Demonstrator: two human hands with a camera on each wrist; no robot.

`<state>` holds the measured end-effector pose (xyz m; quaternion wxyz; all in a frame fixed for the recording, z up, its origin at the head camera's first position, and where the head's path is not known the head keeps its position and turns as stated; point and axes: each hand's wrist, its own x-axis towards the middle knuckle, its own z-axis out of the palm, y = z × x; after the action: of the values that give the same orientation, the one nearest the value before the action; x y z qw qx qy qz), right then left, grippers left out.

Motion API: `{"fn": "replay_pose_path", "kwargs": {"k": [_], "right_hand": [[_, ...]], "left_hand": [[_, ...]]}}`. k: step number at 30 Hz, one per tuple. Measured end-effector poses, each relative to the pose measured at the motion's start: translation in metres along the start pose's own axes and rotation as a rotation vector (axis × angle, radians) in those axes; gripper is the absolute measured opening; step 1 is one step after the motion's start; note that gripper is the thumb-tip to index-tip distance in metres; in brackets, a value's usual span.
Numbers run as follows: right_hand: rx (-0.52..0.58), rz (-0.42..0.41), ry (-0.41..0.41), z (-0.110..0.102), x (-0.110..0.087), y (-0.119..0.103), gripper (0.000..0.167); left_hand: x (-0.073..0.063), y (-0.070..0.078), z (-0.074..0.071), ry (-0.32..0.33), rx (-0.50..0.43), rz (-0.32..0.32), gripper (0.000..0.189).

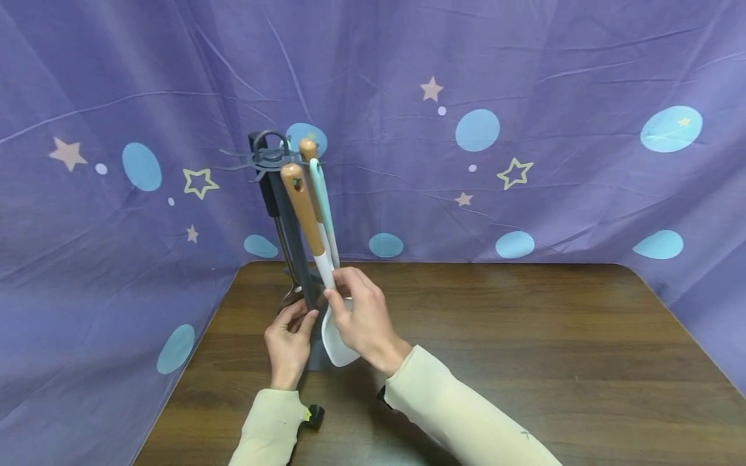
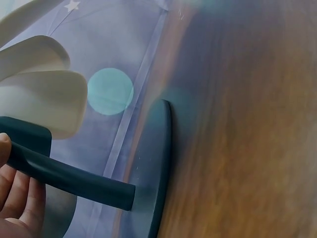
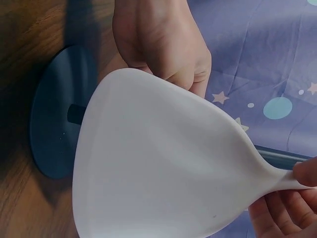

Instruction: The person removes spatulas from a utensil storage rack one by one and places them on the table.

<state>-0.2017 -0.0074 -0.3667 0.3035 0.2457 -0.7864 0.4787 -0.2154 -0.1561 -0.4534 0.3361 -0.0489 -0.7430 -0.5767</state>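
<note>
A dark grey utensil stand (image 1: 289, 213) rises from a round base (image 1: 316, 355) at the table's back left. My left hand (image 1: 303, 317) grips its pole (image 2: 74, 176) low down, fingers (image 2: 20, 198) curled round it. My right hand (image 1: 337, 289) pinches the white neck of a spatula with a wooden handle (image 1: 303, 207); its broad white blade (image 3: 163, 158) hangs just above the base (image 3: 54, 119). A teal-handled utensil (image 1: 320, 194) and a black-handled one (image 1: 269, 194) hang from the stand's top ring. More white utensil heads (image 2: 44, 99) show beside the pole.
The brown wooden table (image 1: 524, 336) stretches to the right and toward me. A purple curtain with stars and blue dots (image 1: 466, 129) closes off the back and both sides, close behind the stand.
</note>
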Motion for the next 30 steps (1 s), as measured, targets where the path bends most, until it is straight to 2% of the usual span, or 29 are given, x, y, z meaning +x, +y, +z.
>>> {"fn": "replay_pose_path", "kwargs": {"k": [4,10,14,21,30], "right_hand": [[0.003,-0.002,0.014,-0.003,-0.002,0.002,0.014],[0.006,-0.010,0.040,-0.008,-0.005,0.006,0.015],[0.005,-0.008,0.042,-0.013,-0.006,0.007,0.014],[0.003,-0.015,0.043,-0.022,-0.007,0.011,0.014],[0.012,-0.022,0.058,-0.030,-0.009,0.016,0.015]], "left_hand": [[-0.001,-0.017,0.004,-0.001,-0.011,-0.005,0.022],[-0.005,-0.019,0.010,-0.009,-0.039,0.010,0.021],[-0.007,-0.012,0.014,-0.012,-0.034,0.015,0.022],[-0.011,0.023,0.016,-0.043,-0.026,0.004,0.021],[-0.013,0.026,0.022,-0.061,-0.047,0.007,0.021]]}}
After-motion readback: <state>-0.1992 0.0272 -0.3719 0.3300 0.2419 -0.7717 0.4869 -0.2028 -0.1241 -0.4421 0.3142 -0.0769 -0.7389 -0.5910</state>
